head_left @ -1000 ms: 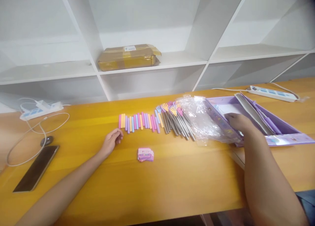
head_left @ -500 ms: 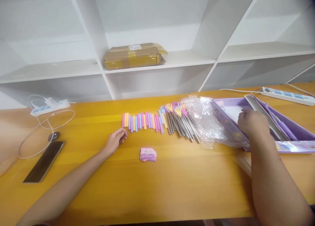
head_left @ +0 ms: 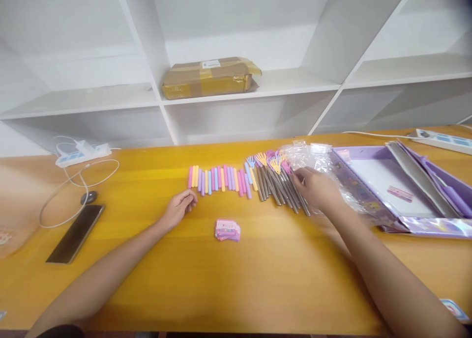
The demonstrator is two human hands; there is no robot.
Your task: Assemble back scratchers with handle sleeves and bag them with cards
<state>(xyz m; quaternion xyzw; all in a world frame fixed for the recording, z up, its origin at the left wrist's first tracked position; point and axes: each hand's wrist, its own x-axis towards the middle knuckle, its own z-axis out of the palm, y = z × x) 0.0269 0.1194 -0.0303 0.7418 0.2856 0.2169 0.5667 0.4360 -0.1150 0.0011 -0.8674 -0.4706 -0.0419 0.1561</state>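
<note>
My right hand (head_left: pixel 315 185) is at the right end of a pile of back scratchers (head_left: pixel 275 185), its fingers pinched at one of the metal rods. They have small hand-shaped heads in yellow, pink, blue and purple. A row of pastel sticks (head_left: pixel 217 179) lies side by side left of the pile. Just below the row's left end, my left hand (head_left: pixel 179 209) rests on the table with fingers curled, nothing visible in it. In front of the row sits a small stack of pink cards (head_left: pixel 227 230). One similar pink card (head_left: pixel 400 194) lies inside the open purple box (head_left: pixel 379 219).
Crumpled clear plastic bags (head_left: pixel 313 156) lie between the pile and the box. At left are a phone (head_left: pixel 75 235), a mouse (head_left: pixel 89 197), and a power strip (head_left: pixel 83 154) with a white cable. A taped carton (head_left: pixel 210 77) sits on the shelf behind; another power strip (head_left: pixel 444 140) is far right.
My right hand has moved left, out of the purple box to the back scratchers. A pink card now shows in the box. My left hand stays near the sticks; the view has shifted slightly.
</note>
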